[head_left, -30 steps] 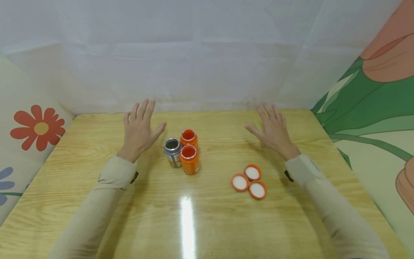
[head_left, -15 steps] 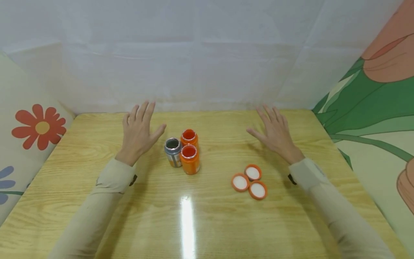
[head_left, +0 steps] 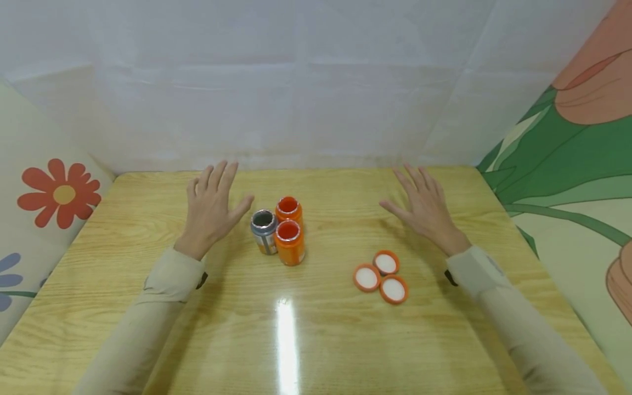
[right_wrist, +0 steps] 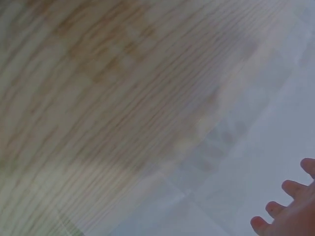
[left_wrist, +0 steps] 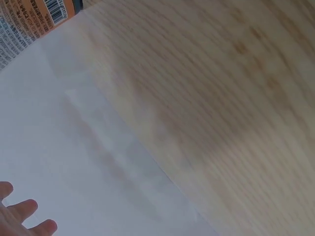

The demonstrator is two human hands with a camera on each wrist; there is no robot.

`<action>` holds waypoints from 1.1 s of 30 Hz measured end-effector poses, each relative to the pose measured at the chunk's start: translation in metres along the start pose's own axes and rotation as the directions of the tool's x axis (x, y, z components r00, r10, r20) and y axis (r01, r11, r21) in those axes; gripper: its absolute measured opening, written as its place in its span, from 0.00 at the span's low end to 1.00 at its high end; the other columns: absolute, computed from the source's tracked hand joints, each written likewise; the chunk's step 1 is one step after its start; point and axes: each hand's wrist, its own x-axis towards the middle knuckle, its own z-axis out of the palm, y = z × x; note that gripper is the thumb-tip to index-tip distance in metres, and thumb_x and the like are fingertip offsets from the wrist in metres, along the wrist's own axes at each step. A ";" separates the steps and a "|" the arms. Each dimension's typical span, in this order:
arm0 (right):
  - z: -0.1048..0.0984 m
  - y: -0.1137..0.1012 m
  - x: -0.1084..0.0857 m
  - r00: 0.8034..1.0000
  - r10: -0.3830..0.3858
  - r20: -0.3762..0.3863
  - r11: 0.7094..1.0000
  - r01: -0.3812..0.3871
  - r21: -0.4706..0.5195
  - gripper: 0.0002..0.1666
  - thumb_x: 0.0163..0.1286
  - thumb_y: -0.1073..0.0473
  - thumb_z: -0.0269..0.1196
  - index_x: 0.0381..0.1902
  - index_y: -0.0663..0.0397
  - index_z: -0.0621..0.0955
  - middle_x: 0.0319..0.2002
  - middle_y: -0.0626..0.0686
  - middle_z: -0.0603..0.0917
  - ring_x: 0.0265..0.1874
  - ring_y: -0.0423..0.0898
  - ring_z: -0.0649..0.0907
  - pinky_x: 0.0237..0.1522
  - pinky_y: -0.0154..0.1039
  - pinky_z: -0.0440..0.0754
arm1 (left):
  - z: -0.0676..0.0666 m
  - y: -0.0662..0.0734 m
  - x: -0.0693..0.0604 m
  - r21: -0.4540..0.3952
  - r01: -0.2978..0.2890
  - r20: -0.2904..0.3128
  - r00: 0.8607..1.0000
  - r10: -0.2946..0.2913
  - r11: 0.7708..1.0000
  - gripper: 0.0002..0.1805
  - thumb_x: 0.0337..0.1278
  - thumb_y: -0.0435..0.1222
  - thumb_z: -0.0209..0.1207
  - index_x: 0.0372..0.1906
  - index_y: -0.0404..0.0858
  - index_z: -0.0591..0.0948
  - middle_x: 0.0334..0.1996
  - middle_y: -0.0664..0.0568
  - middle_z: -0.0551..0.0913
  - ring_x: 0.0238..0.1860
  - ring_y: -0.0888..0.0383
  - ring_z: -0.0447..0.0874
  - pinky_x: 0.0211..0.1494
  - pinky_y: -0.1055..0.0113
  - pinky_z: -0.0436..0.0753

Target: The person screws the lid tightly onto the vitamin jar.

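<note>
Three lidless jars stand upright in a tight cluster left of the table's middle: a grey jar (head_left: pixel 265 233), an orange jar (head_left: pixel 291 244) in front and another orange jar (head_left: pixel 289 207) behind. My left hand (head_left: pixel 209 211), fingers spread and holding nothing, hovers just left of the grey jar. My right hand (head_left: pixel 424 211) is likewise spread and bare, over the table's right half. Nearest to it lie three orange-rimmed lids, white insides up: a back lid (head_left: pixel 386 263), a left lid (head_left: pixel 366 278) and a front lid (head_left: pixel 393 289). Part of a labelled jar (left_wrist: pixel 34 22) shows in the left wrist view.
The wood-grain table (head_left: pixel 326 340) ends at a white sheet (head_left: pixel 296 99) hanging behind it. A flower-patterned panel (head_left: pixel 59 137) borders the left side, and a leaf-patterned panel (head_left: pixel 568 181) the right.
Both hands have drawn back slightly toward the wearer, the right one also drifting a little to the right. Jars and lids keep their places.
</note>
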 end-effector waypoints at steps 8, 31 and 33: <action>-0.002 -0.001 -0.009 1.000 -0.024 -0.015 1.000 0.024 0.005 0.49 0.67 0.32 0.59 0.76 0.53 0.61 0.78 0.62 0.54 0.76 0.67 0.51 0.72 0.71 0.48 | -0.001 0.003 -0.005 0.005 0.002 -0.007 1.000 -0.002 1.000 0.43 0.58 0.55 0.58 0.75 0.42 0.61 0.73 0.36 0.64 0.71 0.33 0.59 0.68 0.34 0.60; -0.008 -0.007 -0.030 0.995 -0.095 -0.015 0.995 0.094 -0.025 0.49 0.68 0.30 0.56 0.74 0.56 0.63 0.77 0.63 0.56 0.75 0.69 0.53 0.70 0.73 0.52 | -0.007 0.010 -0.020 -0.038 0.034 0.034 0.999 -0.032 0.999 0.41 0.59 0.53 0.59 0.74 0.42 0.62 0.72 0.34 0.63 0.70 0.33 0.60 0.69 0.32 0.57; -0.008 -0.007 -0.032 0.996 -0.091 -0.011 0.995 0.091 -0.028 0.48 0.68 0.30 0.56 0.74 0.56 0.63 0.77 0.63 0.56 0.75 0.69 0.54 0.70 0.73 0.53 | -0.007 0.012 -0.021 -0.047 0.027 0.029 0.999 -0.026 0.999 0.41 0.59 0.53 0.59 0.73 0.40 0.63 0.70 0.33 0.64 0.68 0.33 0.61 0.68 0.32 0.57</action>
